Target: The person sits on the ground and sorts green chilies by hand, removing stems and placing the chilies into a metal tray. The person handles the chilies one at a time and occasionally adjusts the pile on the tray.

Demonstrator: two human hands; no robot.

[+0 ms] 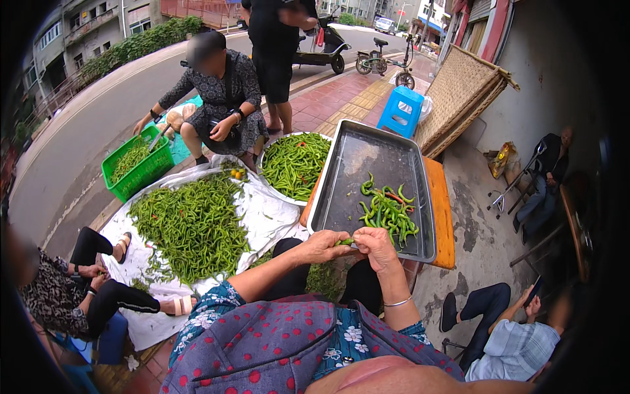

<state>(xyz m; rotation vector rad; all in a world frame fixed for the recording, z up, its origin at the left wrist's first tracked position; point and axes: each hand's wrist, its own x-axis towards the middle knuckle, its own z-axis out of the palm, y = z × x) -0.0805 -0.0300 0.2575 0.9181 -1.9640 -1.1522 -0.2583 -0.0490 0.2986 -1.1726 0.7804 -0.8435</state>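
Note:
My left hand (322, 246) grips a green chili pepper (346, 242) above the near edge of a dark metal tray (339, 182). At the pepper's other end, the fingertips of my right hand (375, 247) are pinched together; whether they hold its stem is too small to tell. Inside the tray, toward its near right corner, lies a small pile of green chili peppers (386, 212) with a reddish one among them. The tray rests on an orange wooden surface (441, 216).
Left of the tray stand a round basin (295, 167) of peppers and a large pepper heap (194, 226) on white sheeting (266, 221). A person crouches by a green crate (142, 175); others sit left and right. A blue stool (401, 111) and woven panels (465, 93) stand beyond.

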